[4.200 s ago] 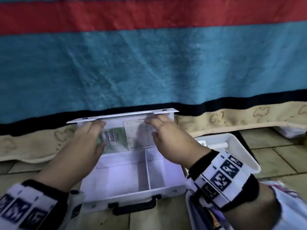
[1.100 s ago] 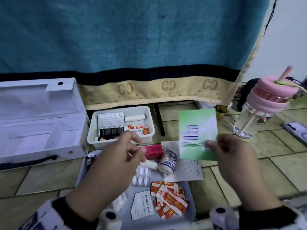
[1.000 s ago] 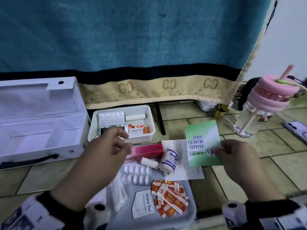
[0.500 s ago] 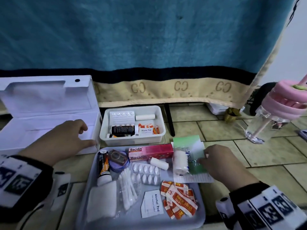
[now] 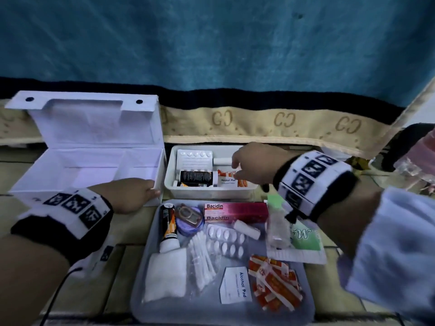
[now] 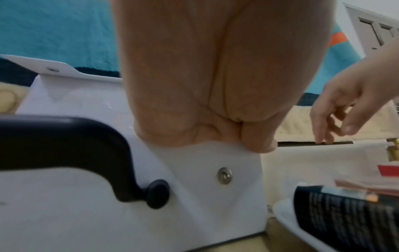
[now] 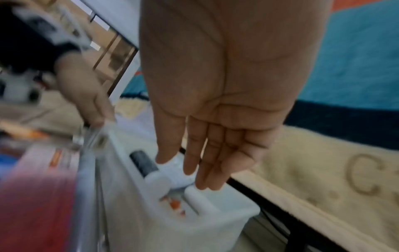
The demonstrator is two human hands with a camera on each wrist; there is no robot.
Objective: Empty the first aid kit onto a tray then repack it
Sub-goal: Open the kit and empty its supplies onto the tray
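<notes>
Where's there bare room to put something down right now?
Both compartments of the white kit box are bare. On the gray tray, only the front strip below the gauze pad is free. The white bin is crowded.

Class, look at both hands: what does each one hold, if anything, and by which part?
The left hand grips the open kit box by its front right corner. The right hand holds nothing; its fingers hang straight over the white bin.

The light was dim and bluish, without hard shadows. The head view bent outward at its edges and blurred at far right. The right wrist view smeared badly at lower left.
</notes>
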